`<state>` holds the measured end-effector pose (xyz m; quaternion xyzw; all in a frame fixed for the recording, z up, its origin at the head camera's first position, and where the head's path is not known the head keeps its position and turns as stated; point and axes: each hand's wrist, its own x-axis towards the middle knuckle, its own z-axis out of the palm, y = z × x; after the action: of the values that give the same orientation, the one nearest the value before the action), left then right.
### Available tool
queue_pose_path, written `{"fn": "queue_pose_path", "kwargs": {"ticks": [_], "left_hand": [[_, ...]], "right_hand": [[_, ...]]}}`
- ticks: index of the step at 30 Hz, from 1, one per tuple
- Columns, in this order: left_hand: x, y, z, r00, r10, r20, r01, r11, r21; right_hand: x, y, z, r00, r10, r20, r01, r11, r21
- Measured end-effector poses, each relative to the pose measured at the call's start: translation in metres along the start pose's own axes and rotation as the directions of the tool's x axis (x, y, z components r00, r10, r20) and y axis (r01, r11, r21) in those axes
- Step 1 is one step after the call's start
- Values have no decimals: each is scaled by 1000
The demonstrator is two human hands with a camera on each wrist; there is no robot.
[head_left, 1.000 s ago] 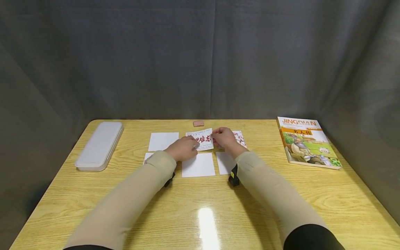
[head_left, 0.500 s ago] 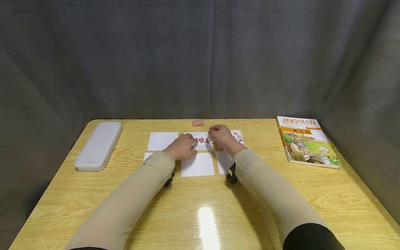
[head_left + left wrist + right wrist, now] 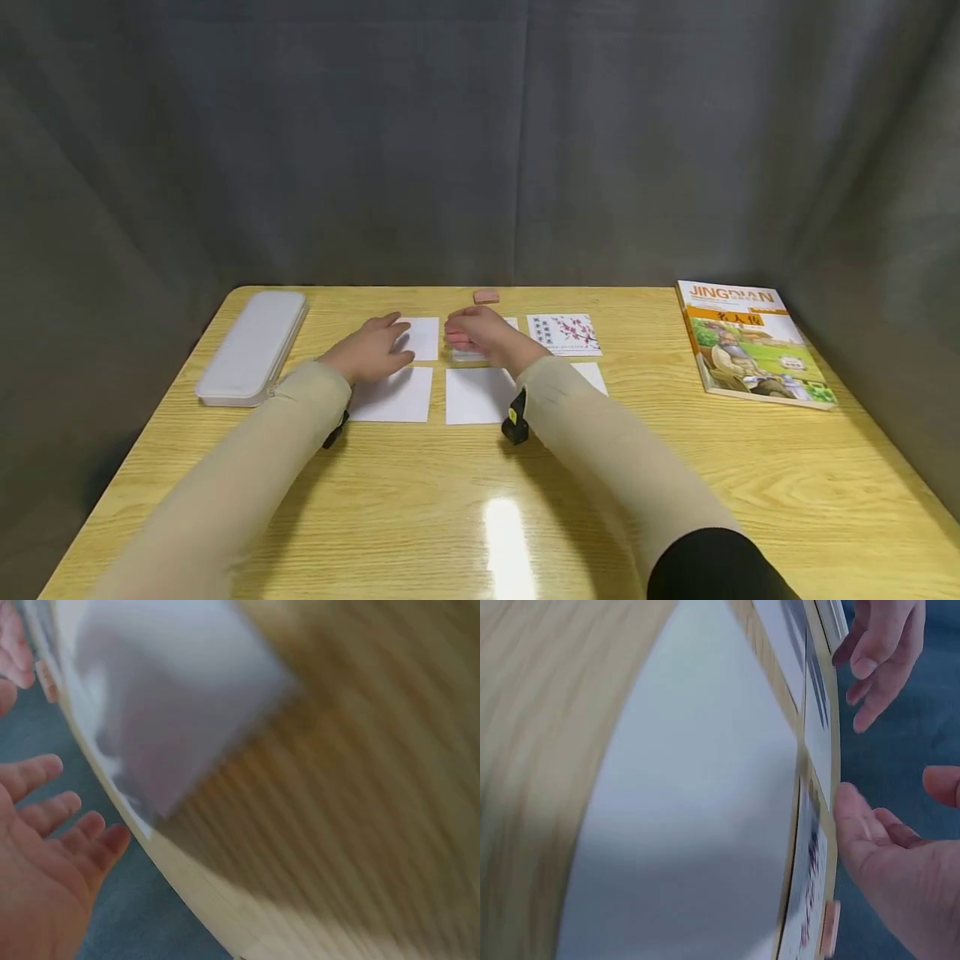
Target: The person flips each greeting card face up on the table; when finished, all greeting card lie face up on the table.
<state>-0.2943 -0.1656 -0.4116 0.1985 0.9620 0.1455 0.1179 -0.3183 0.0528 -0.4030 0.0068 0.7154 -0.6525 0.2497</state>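
Yellow wood-grain table (image 3: pixel 480 517) fills my view, with grey cloth hanging behind it. Nearest me lie three blank white cards in a row: one on the left (image 3: pixel 393 395), one in the middle (image 3: pixel 477 395), and a third on the right (image 3: pixel 592 377), partly under my right sleeve.

My left hand (image 3: pixel 369 350) hovers over the join between the near-left card and a far-left white card (image 3: pixel 422 337), fingers straight and spread, holding nothing; the left wrist view is blurred but shows the open fingers (image 3: pixel 52 817) above a white card (image 3: pixel 172 697).

My right hand (image 3: pixel 480 333) sits over the far middle card (image 3: pixel 480 350), fingers loosely curved. I think it is just above the card, not gripping it, though the head view is soft there. The right wrist view shows the thumb (image 3: pixel 862 825) beside the card edges.

Farther right lies a printed card with pink blossoms (image 3: pixel 564 333). A small pink eraser (image 3: pixel 486 296) lies at the far edge. A closed white plastic pencil case (image 3: pixel 253 346) rests far left, its contents hidden. An orange illustrated book (image 3: pixel 753 342) lies far right.
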Motion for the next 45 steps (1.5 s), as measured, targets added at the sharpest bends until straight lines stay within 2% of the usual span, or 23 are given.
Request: {"fn": "queue_pose_path", "kwargs": {"ticks": [3,6,8,10,17,22,26,29,32,33,35,37,38,41,45], "left_hand": [[-3,-3,3,996,21,81,-21,1000,4],[-5,-3,5,986,9,164,-7,1000,-14],[-5,-4,5,981,-9,194,14,1000,-23],[-5,-4,6,980,-18,197,23,999,-27],[-6,-7,5,984,14,175,-4,998,-59],[-10,-11,1,990,40,133,-25,993,-113],[-14,-12,-1,993,74,89,-59,985,-159],[-14,-11,1,992,118,45,-110,981,-163],[-12,-9,1,991,131,-40,-136,978,-159],[-12,-8,0,990,113,-81,-125,978,-167],[-12,-8,-3,985,37,-171,-71,977,-199],[-12,-8,-7,966,-73,-246,5,964,-264],[-12,-8,-9,956,-135,-260,49,949,-312],[-12,-7,-14,934,-273,-232,151,887,-437],[-11,-3,-16,923,-354,-148,213,794,-569]], "right_hand": [[1,0,10,999,45,21,-44,999,-12],[2,-2,18,997,77,23,-77,997,-26],[2,-4,22,996,86,20,-85,996,-34],[3,-5,24,996,93,10,-93,995,-38],[4,-6,25,994,97,-47,-97,995,-1],[6,-5,26,996,56,-63,-49,994,102],[8,-2,27,995,41,-95,-24,985,170],[10,0,27,993,47,-104,-29,985,171],[10,2,26,994,47,-98,-31,987,160],[10,2,25,994,43,-96,-27,987,157],[8,1,23,995,26,-94,-12,989,146],[6,0,21,996,3,-92,9,991,134],[5,-1,19,996,-7,-93,19,991,131],[3,-3,16,995,-30,-90,41,991,126],[0,-3,12,994,-49,-100,58,994,92]]}}
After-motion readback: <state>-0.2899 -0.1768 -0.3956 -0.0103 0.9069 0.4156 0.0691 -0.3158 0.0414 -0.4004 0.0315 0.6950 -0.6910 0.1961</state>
